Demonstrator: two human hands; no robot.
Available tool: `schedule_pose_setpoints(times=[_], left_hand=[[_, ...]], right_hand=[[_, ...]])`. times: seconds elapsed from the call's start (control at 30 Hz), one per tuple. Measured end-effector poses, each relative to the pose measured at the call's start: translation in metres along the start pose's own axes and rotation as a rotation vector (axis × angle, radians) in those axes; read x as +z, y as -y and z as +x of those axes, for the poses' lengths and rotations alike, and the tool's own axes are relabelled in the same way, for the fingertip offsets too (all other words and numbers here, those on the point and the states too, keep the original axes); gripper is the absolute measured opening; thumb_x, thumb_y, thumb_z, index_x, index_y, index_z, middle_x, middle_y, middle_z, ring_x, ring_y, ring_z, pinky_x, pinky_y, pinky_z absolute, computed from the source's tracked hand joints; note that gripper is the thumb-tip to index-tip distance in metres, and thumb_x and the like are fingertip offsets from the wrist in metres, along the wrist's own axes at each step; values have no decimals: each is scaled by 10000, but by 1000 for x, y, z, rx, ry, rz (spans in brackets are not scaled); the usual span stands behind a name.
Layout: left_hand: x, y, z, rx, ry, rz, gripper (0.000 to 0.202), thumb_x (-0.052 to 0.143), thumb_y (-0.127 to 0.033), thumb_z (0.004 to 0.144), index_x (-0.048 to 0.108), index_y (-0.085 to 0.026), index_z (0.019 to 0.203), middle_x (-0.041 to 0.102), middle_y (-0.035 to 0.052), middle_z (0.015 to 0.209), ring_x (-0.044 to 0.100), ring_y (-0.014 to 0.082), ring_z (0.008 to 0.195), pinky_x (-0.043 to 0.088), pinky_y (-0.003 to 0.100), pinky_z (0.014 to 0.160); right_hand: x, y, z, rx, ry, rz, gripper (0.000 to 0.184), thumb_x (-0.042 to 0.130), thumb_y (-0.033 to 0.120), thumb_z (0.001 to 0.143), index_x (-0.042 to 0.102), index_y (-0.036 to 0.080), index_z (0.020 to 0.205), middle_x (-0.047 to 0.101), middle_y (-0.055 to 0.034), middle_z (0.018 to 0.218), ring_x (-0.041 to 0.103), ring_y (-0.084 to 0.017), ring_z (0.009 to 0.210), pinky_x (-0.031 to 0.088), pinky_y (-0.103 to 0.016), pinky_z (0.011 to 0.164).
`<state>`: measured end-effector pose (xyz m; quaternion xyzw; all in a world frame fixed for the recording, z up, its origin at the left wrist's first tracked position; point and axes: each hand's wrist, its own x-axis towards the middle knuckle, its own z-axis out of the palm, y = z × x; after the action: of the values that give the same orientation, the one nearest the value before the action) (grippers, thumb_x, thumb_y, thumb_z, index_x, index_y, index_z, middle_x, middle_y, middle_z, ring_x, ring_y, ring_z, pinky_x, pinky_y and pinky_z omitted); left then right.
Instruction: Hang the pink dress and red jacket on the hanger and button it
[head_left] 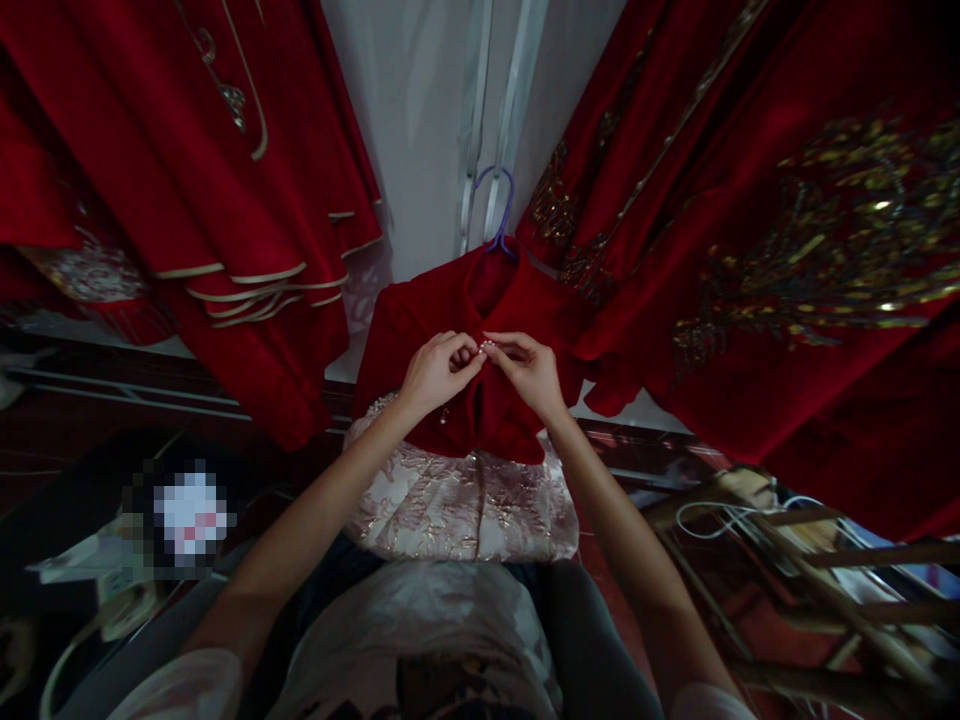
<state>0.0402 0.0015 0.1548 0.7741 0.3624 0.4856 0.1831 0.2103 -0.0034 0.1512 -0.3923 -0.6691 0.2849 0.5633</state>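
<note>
A short red jacket (420, 300) hangs in front of me on a purple hanger (507, 205). At its front opening my left hand (442, 370) and my right hand (529, 368) meet, fingertips pinched together. Between them shows a small white beaded ornament (487, 347); both hands are closed on it, and its exact kind is too small to make out. Another tiny shiny piece (444, 414) dangles on the jacket below my left hand. Under the jacket's hem lies pale brocade fabric (450, 505) with a shimmering pattern, spread over my lap.
Red garments (247, 200) with pale trim hang at the left. More red garments (750, 400) with gold sequins hang at the right, beside the jacket. A wooden rack-like frame (817, 560) with white cables stands at lower right. A blurred pale device (127, 600) is at lower left.
</note>
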Motion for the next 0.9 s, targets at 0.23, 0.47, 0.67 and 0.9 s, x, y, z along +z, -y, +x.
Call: schedule_pose_setpoints(times=[0.23,0.47,0.67,0.9], left_hand=[[3,-1,6,92,14,60,45,572,-213,794,555,-190,760,504,-16,699,484,100,604,394,214,560],[-1,0,7,162,73,107,63,547,-175,804,542,-171,742,493,-24,709,479,84,609,376,203,565],[-10,1,16,286,211,250,91,527,-174,836,567,-172,753,510,-9,711,506,115,672,403,233,624],[13,16,0,37,46,-114,151,496,-293,894,568,-177,958,585,53,970,588,138,878,500,244,737]], right_hand=[[-5,1,1,-10,7,-21,363,710,399,750,709,244,1079,698,-53,1005,679,-175,866,557,-316,827],[-8,4,4,3,66,-10,366,722,359,734,714,213,1069,705,-67,983,681,-169,827,571,-312,797],[-5,4,3,-9,86,0,354,683,320,766,691,224,1107,647,-55,1015,650,-156,880,572,-296,798],[-1,-6,-23,38,124,-31,782,658,281,772,252,300,1440,547,-55,1106,584,-106,758,519,-227,610]])
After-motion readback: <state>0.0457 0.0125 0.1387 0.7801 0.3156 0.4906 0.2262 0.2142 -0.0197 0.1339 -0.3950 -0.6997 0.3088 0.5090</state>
